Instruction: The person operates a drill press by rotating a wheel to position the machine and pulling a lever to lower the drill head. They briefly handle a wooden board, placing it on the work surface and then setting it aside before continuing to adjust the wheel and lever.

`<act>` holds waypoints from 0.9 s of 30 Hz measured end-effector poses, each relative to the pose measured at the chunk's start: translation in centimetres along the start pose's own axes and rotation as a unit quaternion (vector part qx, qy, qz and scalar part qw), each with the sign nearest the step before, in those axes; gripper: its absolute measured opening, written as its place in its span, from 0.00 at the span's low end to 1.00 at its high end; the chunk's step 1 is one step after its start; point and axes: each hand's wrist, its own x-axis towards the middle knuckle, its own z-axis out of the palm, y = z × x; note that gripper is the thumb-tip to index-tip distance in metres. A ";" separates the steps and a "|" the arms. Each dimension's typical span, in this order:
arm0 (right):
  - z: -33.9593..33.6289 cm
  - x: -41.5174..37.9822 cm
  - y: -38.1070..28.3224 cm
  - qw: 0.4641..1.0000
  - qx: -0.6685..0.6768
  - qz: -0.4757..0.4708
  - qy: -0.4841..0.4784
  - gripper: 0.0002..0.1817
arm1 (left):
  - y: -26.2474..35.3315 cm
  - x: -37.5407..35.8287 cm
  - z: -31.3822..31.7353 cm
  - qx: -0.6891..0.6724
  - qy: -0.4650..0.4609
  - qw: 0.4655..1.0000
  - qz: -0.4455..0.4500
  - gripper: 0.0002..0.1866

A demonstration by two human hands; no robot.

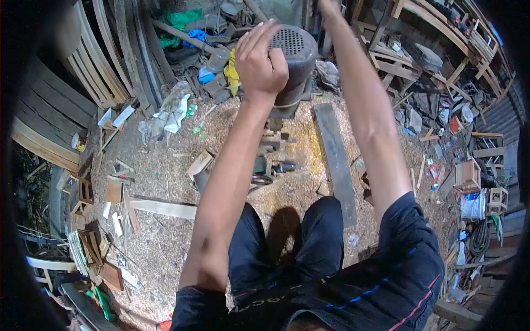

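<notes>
A dark metal cylinder with a perforated round end point(298, 63), looking like an electric motor, stands upright in front of me. My left hand point(259, 63) lies against its left side, with the fingers curved over the top rim and the thumb near the holes. Up at the frame's top edge, my right hand point(327, 10) is raised to the right of the cylinder. Its fingers are mostly cut off and smeared, and a dark shape sits beside them that I cannot make out. Below the cylinder are dark metal machine parts point(270, 144) and a small wheel point(262, 180).
Wood shavings cover the floor point(160, 243). A long dark plank point(335, 160) lies right of the machine parts, and a pale strip point(163, 209) lies to the left. Boards point(55, 94) lean at the left. Wooden frames point(397, 66) and a white bucket point(473, 204) stand at the right.
</notes>
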 end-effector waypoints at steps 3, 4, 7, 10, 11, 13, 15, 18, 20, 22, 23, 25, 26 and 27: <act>0.1 -2.2 -6.2 0.998 0.037 0.046 0.010 0.26 | -0.2 -0.7 0.1 0.002 0.009 1.000 0.009 0.20; 0.3 -3.6 -7.4 0.997 0.044 0.054 0.019 0.26 | -0.1 -0.9 -0.1 0.002 0.008 1.000 0.008 0.20; 1.2 -8.0 -9.4 0.995 0.059 0.061 0.050 0.25 | -0.3 -1.4 -0.1 -0.003 0.009 1.000 0.002 0.19; 2.1 -13.2 -10.7 0.992 0.071 0.048 0.096 0.25 | -0.2 -1.9 -0.2 -0.004 0.002 1.000 0.005 0.18; 2.2 -14.3 -10.8 0.990 0.076 0.042 0.114 0.24 | -0.2 -2.0 -0.2 -0.006 0.004 1.000 0.006 0.18; 2.1 -15.4 -10.4 0.991 0.062 0.029 0.119 0.22 | -0.4 -2.2 -0.3 -0.007 0.005 1.000 0.008 0.18; 2.4 -16.1 -10.4 0.989 0.064 0.021 0.131 0.22 | -0.8 -2.1 -0.1 -0.013 0.010 1.000 0.023 0.17; 2.2 -18.3 -9.9 0.989 0.076 -0.021 0.122 0.22 | -1.1 -2.6 0.1 -0.014 0.013 0.999 0.029 0.17; 2.0 -19.4 -9.0 0.990 0.065 -0.053 0.112 0.20 | -1.0 -2.7 -0.1 -0.021 0.003 1.000 0.018 0.19; 1.0 -19.8 -6.5 0.991 0.054 -0.090 0.083 0.18 | -0.7 -2.5 -0.2 -0.022 0.004 0.999 0.025 0.19; 1.1 -20.8 -6.6 0.990 0.068 -0.093 0.083 0.19 | -0.5 -2.7 -0.4 -0.022 0.001 0.999 0.026 0.19; 1.9 -23.7 -8.3 0.986 0.098 -0.107 0.086 0.21 | -0.5 -2.8 -0.4 -0.035 0.001 0.999 0.023 0.19; 2.5 -24.4 -8.6 0.978 0.138 -0.107 0.114 0.21 | -0.6 -2.9 -0.4 -0.041 0.002 0.999 0.022 0.19; 2.5 -25.3 -8.8 0.979 0.122 -0.111 0.120 0.21 | -0.6 -2.9 -0.4 -0.045 0.002 0.999 0.029 0.19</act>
